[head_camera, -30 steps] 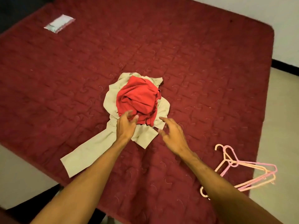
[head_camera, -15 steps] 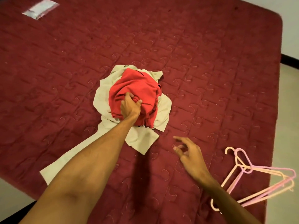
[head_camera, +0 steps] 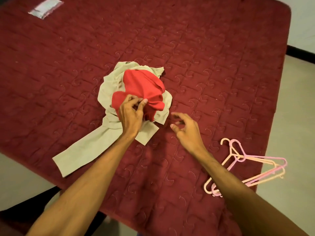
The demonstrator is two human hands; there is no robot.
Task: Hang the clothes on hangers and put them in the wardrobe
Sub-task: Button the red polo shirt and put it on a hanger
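A crumpled red garment (head_camera: pixel 144 87) lies on top of a beige garment (head_camera: pixel 88 150) in the middle of the dark red quilted bed (head_camera: pixel 213 65). My left hand (head_camera: pixel 131 114) pinches the near edge of the red garment between thumb and curled fingers. Just to its right, my right hand (head_camera: pixel 185 132) hovers over the quilt with loosely curled fingers, holding nothing. Pink and peach plastic hangers (head_camera: pixel 247 166) lie stacked near the bed's right front edge. No wardrobe is in view.
A small clear plastic packet (head_camera: pixel 46 8) lies at the far left of the bed. Pale floor (head_camera: pixel 293 150) shows to the right and at the front left. A white wall with a black skirting strip runs along the far right.
My left hand has gone from resting on the red garment to pinching its near edge and pulling it toward me. My right hand has drawn back, then moved closer to the pile.
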